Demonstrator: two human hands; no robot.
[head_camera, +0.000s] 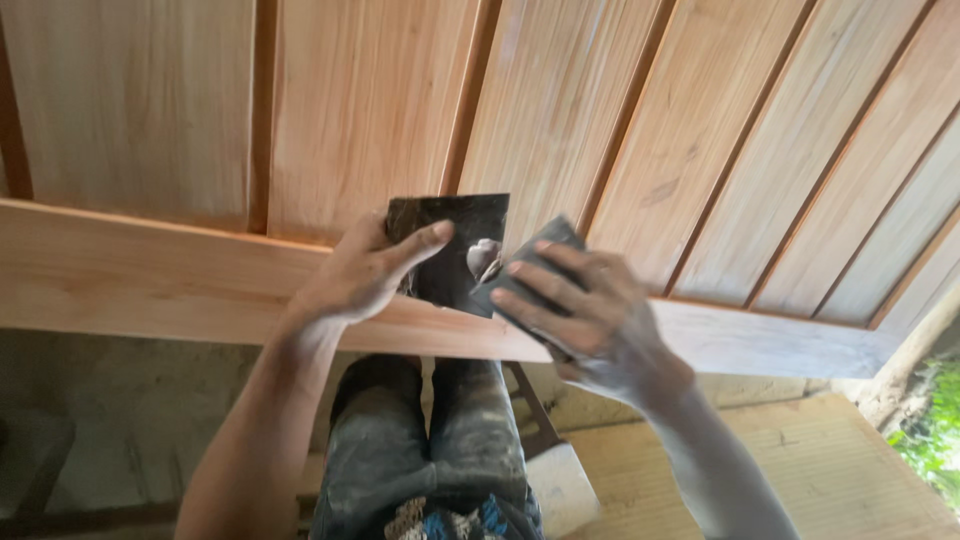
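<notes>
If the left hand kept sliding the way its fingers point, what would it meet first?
The left hand points right across the dark sandpaper sheet; it would likely meet the right hand first, holding that sheet's other end, though depth is unclear.

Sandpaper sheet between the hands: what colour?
Dark grey to black sandpaper sheet, seen best in the head view.

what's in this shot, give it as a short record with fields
left hand: left hand grips one end of a dark sheet of sandpaper
right hand: right hand grips the other, folded end
surface: pale wooden panel with grooved slats and a plain rail
below: dusty dark trousers, wooden board
far right: green plants
</notes>
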